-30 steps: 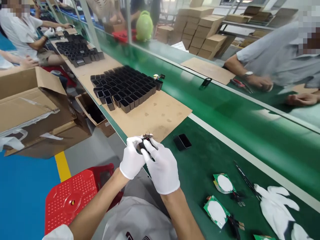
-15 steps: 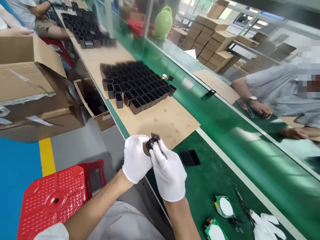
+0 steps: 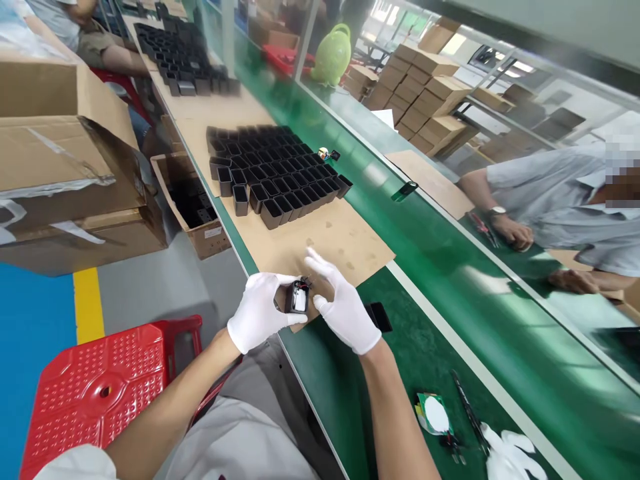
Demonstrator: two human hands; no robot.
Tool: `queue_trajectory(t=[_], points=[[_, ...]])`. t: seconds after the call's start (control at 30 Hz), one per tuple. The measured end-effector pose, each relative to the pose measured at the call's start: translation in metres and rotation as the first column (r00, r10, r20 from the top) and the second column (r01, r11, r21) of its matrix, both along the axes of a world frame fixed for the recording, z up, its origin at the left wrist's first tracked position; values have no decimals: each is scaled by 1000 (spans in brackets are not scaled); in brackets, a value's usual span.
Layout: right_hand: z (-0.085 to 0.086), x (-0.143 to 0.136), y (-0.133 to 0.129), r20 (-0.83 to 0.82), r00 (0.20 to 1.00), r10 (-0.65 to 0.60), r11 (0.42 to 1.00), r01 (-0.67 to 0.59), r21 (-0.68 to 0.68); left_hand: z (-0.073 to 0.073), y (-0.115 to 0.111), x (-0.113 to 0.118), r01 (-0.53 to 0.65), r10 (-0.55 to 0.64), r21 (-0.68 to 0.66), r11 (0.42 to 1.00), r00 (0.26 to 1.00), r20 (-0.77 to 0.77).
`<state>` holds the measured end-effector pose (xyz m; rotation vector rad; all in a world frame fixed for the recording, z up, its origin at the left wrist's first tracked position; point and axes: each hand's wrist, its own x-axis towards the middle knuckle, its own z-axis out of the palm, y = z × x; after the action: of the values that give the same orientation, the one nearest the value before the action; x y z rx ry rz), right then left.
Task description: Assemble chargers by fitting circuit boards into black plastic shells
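A small black case with a white part and red and black wires inside is gripped by my gloved left hand, its open side facing up. Just right of it, my gloved right hand has its fingers apart and holds nothing. Rows of open black cases stand upright on brown cardboard beyond my hands. Another black case lies behind my right hand, partly hidden. A green circuit board with a white round pad rests on the green table at the lower right.
Near the board are a black pen-like tool and a white glove. A red stool and cardboard boxes stand at the left. Across the green belt, a person rests both hands on the far side.
My right hand has let go of the case and opened to its right. The left hand now shows the case's open side, with the white part inside. The view has shifted slightly.
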<state>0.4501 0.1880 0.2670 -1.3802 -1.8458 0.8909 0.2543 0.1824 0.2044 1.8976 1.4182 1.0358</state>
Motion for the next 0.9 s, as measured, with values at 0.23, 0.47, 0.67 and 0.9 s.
queue_trajectory(t=[0.23, 0.47, 0.67, 0.9], points=[[1, 5, -10, -60, 991, -120, 990, 115, -81, 6, 0, -2, 25, -25, -40, 999, 1000, 5], [-8, -29, -50, -25, 941, -337, 905, 331, 268, 7, -7, 20, -85, 84, 32, 996, 996, 23], [-24, -53, -63, 176, 842, -510, 779, 365, 510, -3, -11, 31, -150, 151, 136, 979, 988, 0], [-30, -57, -58, 290, 800, -525, 754, 279, 595, -6, -13, 30, -162, 168, 201, 966, 986, -15]])
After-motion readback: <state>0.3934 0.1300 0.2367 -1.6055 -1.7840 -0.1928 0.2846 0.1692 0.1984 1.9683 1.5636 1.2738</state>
